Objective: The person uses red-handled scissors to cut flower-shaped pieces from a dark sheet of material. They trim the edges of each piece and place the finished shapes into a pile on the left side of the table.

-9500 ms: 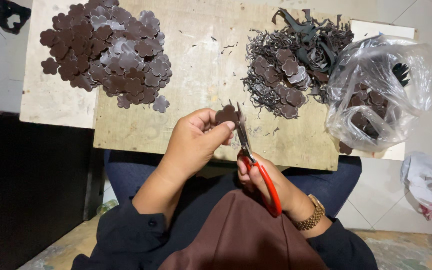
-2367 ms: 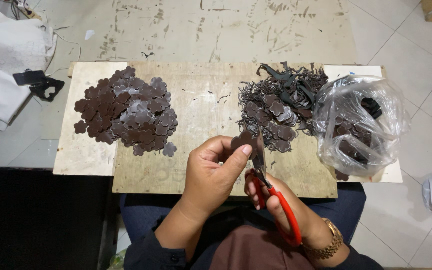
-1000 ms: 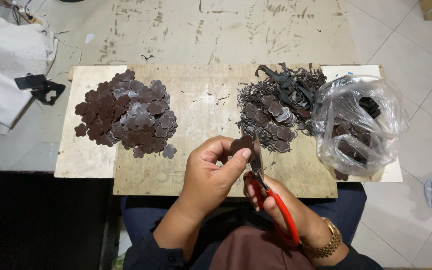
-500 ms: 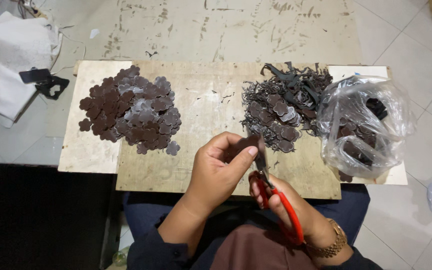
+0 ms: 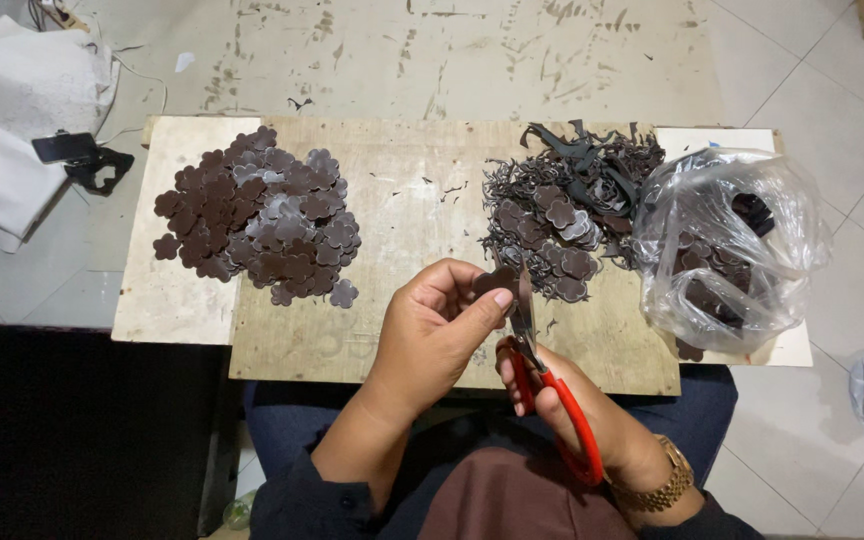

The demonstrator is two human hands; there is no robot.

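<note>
- One brown flower-shaped leather piece [image 5: 497, 282] pinched at left hand [image 5: 442, 330] fingertips, above wooden board's [image 5: 392, 350] near edge, sitting slightly lower and more central than half a second ago; trimming apparently mid-cut.
- Right hand [image 5: 577, 410] clamped around red-handled scissors [image 5: 542, 375], blades upright beside the piece.
- Left wrist bent inward, fingers curled together.
- Finished pile [image 5: 262, 220] left; scrap heap [image 5: 562, 215] and plastic bag [image 5: 732, 250] right.

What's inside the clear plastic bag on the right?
The plastic bag holds dark brown cut pieces and black scraps; crinkled film hides their shapes and count.
</note>
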